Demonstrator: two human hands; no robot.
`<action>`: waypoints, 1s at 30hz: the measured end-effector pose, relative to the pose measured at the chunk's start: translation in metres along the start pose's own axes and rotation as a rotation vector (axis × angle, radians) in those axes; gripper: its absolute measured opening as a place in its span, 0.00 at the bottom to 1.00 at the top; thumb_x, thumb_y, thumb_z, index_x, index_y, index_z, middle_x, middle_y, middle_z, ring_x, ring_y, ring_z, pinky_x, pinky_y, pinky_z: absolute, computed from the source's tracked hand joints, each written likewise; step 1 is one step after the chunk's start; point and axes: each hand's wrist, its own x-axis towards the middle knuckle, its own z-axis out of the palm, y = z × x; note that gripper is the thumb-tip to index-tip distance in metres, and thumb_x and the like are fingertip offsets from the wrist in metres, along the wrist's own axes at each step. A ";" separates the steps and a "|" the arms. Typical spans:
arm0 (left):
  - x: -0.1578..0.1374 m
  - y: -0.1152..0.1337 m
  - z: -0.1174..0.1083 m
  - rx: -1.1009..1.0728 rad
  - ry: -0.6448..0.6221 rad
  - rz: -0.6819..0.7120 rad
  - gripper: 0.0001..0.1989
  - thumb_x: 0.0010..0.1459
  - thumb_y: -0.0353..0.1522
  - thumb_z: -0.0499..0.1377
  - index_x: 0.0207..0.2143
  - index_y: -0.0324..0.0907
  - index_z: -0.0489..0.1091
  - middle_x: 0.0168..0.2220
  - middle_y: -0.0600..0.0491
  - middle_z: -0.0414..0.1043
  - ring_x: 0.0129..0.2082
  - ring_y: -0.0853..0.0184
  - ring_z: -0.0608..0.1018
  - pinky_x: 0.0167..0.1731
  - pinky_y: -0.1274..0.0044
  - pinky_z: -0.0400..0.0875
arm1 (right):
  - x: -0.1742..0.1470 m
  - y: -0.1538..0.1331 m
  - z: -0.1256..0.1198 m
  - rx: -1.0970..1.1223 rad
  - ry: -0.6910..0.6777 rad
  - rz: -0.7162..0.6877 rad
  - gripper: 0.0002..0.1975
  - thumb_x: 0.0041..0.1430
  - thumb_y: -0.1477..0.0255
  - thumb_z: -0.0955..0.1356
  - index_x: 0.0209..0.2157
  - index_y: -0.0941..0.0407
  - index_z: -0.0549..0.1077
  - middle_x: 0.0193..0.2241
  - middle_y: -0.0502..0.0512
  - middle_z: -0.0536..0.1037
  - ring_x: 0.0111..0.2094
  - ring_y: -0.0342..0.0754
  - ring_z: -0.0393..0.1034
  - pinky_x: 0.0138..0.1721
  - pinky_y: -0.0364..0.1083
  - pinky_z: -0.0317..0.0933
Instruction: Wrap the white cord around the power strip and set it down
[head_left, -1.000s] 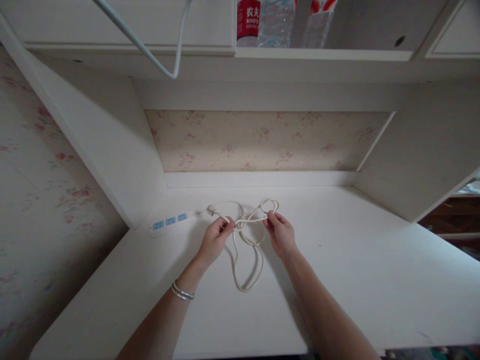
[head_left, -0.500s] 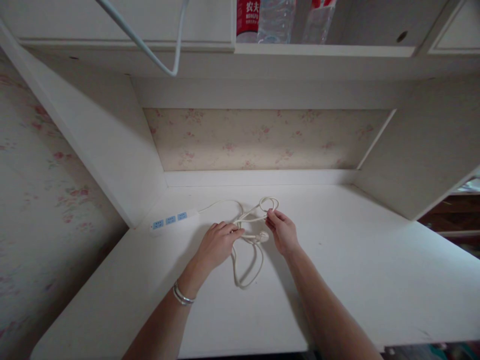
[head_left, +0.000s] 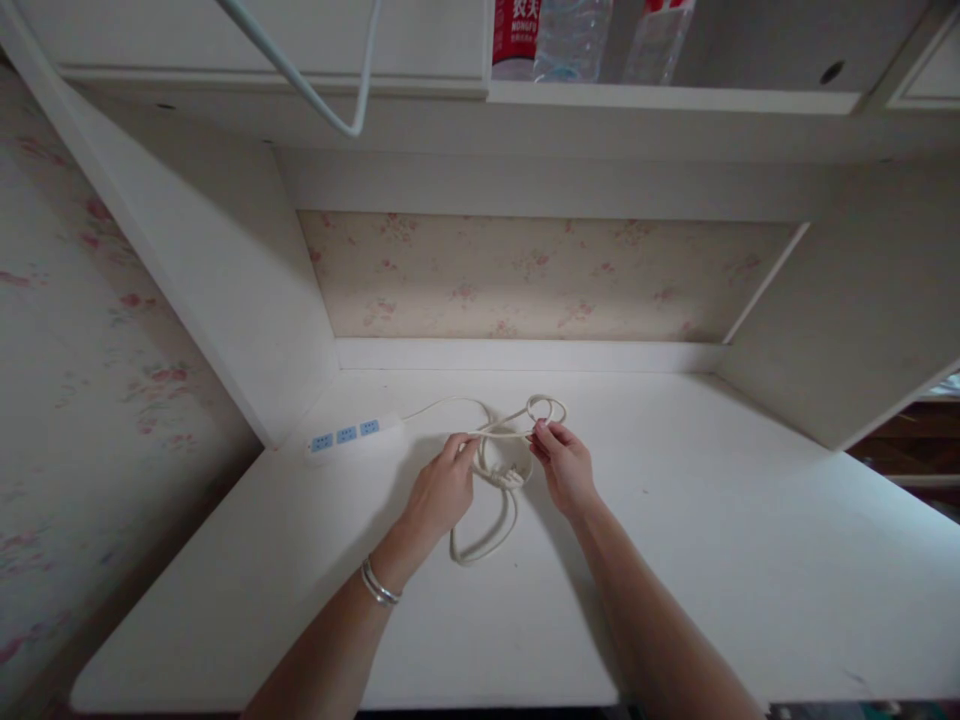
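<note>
A cream power cord (head_left: 480, 558) lies in loose, crossing loops on the white desk. It runs left to a white power strip (head_left: 346, 436) with blue socket faces. My left hand (head_left: 441, 487), a silver bangle on its wrist, pinches the cord at the left of the tangle. My right hand (head_left: 564, 464) grips the same cord between thumb and fingers, just below a small loop at the back. Between the two hands the cord is stretched nearly straight. Under that stretch the pale plug (head_left: 512, 476) rests among the loops, its outline blurred.
Above the desk (head_left: 697, 560) hangs a cabinet shelf (head_left: 675, 98) holding clear bottles (head_left: 574, 40) and a red-labelled bottle (head_left: 515, 35). A pale bent tube (head_left: 300, 85) dangles at upper left. Side panels (head_left: 187, 240) enclose the desk left and right.
My left hand has shifted from over the plug to the cord and taken hold of it. The front loop has moved slightly left. My right hand keeps its grip.
</note>
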 end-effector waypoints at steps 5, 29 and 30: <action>0.009 0.010 0.003 -0.299 0.135 -0.183 0.08 0.57 0.34 0.57 0.40 0.45 0.69 0.43 0.51 0.65 0.24 0.72 0.73 0.24 0.78 0.68 | 0.002 -0.003 -0.002 0.068 -0.031 -0.029 0.13 0.43 0.64 0.76 0.29 0.55 0.75 0.28 0.50 0.76 0.29 0.42 0.70 0.32 0.41 0.67; 0.019 -0.003 -0.003 -0.899 -0.194 -0.760 0.28 0.57 0.52 0.50 0.47 0.39 0.65 0.45 0.43 0.72 0.24 0.68 0.76 0.21 0.77 0.68 | -0.039 -0.015 0.024 0.077 -0.508 0.309 0.15 0.47 0.66 0.75 0.38 0.54 0.75 0.23 0.45 0.71 0.21 0.39 0.67 0.25 0.40 0.63; 0.020 -0.001 -0.004 -0.912 -0.170 -0.752 0.27 0.57 0.52 0.49 0.47 0.40 0.65 0.46 0.43 0.72 0.24 0.68 0.76 0.21 0.77 0.68 | -0.040 -0.014 0.024 0.062 -0.522 0.320 0.16 0.46 0.66 0.75 0.39 0.55 0.76 0.23 0.45 0.71 0.21 0.39 0.67 0.25 0.40 0.63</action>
